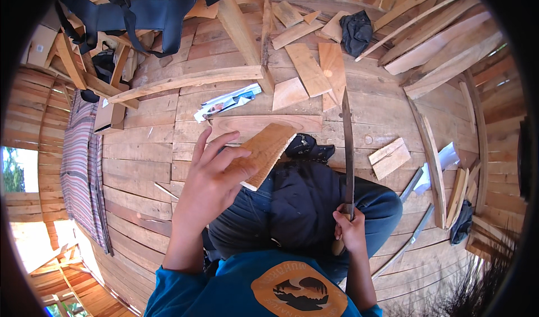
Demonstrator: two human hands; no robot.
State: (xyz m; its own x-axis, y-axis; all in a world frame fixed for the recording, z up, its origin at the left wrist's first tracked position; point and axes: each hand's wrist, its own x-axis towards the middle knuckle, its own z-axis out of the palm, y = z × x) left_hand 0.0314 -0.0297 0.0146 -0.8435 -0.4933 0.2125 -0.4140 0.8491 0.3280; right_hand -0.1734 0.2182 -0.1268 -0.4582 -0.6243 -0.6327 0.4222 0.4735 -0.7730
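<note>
My left hand [208, 188] grips a short wooden board [264, 154] by its left end, with some fingers lifted off it. The board tilts above my lap, its rough, pale cut edge towards the right. My right hand [351, 227] is closed round the wooden handle of a machete [347, 148]. Its long, narrow, dark blade points upward and away from me, apart from the board. I cannot make out teeth on it. Under the board and between my hands lie my dark trousers [224, 227] and a bunched dark cloth [303, 199].
Several board offcuts [307, 70] lie on the plank floor ahead, beside a black bag [356, 32]. A wooden frame [191, 79] stands at the far left, and a silver-and-blue packet [230, 101] lies near it. To the right are a small board [389, 157] and long timber [432, 160].
</note>
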